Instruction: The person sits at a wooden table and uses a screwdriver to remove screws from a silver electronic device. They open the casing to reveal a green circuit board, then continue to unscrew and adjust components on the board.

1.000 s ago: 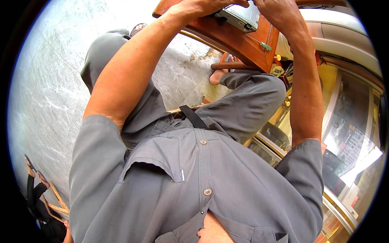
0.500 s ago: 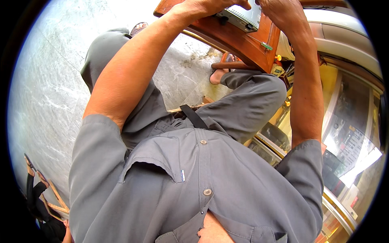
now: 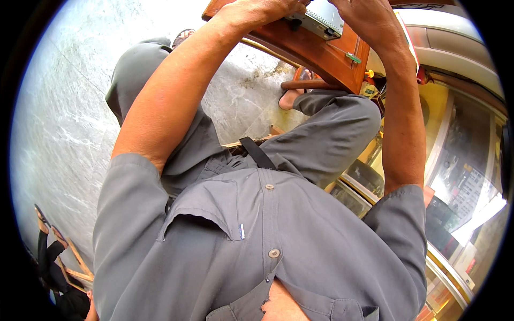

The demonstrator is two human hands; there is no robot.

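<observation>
A silver metal electronic box (image 3: 321,21) rests on a reddish-brown wooden tabletop (image 3: 292,43) at the top of the head view. My left hand (image 3: 270,10) is at its upper left, fingers curled; what they hold, if anything, is not clear. My right hand (image 3: 361,16) is beside the box's upper right, with its fingertips cut off by the top edge, so I cannot tell whether it is open or closed. A green-handled screwdriver (image 3: 352,56) lies on the wood, below the box.
My crossed-looking grey-trousered legs (image 3: 332,123) are beneath the table, over a pale floor (image 3: 69,117). Glass-fronted cabinets (image 3: 460,171) line the right side. A person in dark clothing (image 3: 61,273), with sandals and a wooden-framed seat, shows at the lower left.
My left hand has shifted slightly left and down along the box, and my right hand a little left. A white, red-edged thing now shows behind my right wrist.
</observation>
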